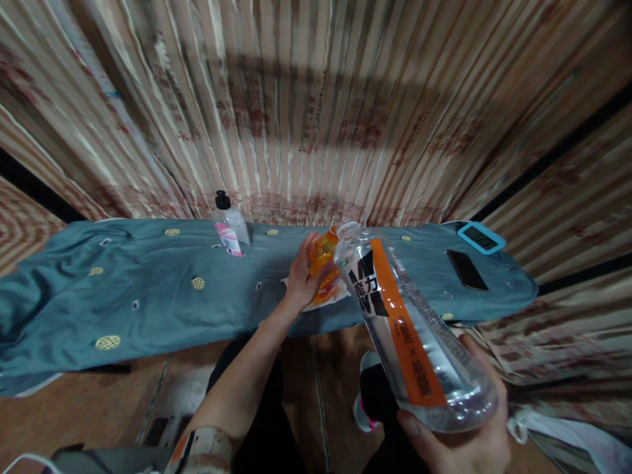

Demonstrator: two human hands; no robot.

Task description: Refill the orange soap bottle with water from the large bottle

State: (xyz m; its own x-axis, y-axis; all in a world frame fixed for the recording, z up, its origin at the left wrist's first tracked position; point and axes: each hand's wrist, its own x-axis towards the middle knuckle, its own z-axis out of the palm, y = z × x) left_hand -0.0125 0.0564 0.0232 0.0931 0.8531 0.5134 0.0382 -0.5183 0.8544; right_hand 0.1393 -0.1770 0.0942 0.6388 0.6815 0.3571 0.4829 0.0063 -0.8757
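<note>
Dim, warm indoor light, strongest on the striped curtain (316, 99) at top centre, crossed there by broad soft shadow bars. Heavy fisheye bending toward the edges, curtain folds fanning outward. Soft glare along the clear bottle (415, 329) near the lens, its base slightly blurred. Deep shadow under the bench (123, 289), floor murky, corners smeared and grainy

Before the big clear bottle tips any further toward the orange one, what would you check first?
1. Right hand grips the clear bottle at its base: ok.
2. Clear bottle's cap is off: ok.
3. Left hand steadies the orange bottle: ok.
4. The two mouths line up: cannot tell.
5. Orange bottle is open: cannot tell.
6. White cloth lies under the orange bottle: ok.
</note>
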